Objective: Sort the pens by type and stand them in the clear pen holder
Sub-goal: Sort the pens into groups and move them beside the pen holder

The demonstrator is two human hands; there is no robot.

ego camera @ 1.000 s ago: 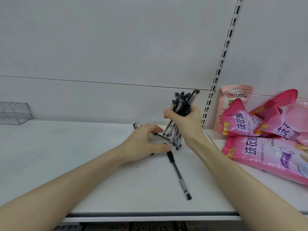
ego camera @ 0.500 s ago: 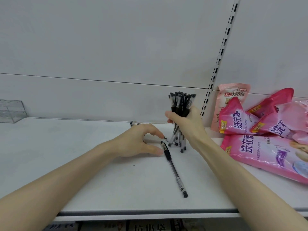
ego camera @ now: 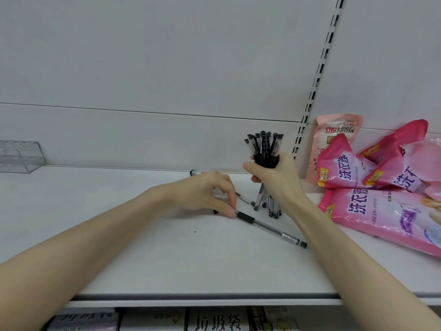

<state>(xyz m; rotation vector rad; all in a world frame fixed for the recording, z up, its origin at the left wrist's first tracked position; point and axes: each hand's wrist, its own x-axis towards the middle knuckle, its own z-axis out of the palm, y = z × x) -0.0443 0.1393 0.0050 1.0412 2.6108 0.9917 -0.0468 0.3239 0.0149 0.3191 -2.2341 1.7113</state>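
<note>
White shelf [ego camera: 143,259]: the right hand [ego camera: 274,177] grips a bundle of pens [ego camera: 263,149] upright, and the left hand [ego camera: 202,194] pinches a loose pen [ego camera: 269,229] by its end. The clear pen holder [ego camera: 21,156] is far left. Pink bags [ego camera: 381,211] read "NEW".

Pretty bright and even in here, flat white light from overhead, so the matte white shelf [ego camera: 143,247] only gets faint soft shadows, like the smudge under the left hand [ego camera: 202,194]. Small glare streaks sit on the glossy pink plastic pouches [ego camera: 381,218], and the slotted metal upright strip [ego camera: 317,77] bows from the wide lens. The clear acrylic pen holder [ego camera: 21,156] at the left edge and the dark printed labels [ego camera: 214,321] below the shelf lip look soft and smeary.
</note>
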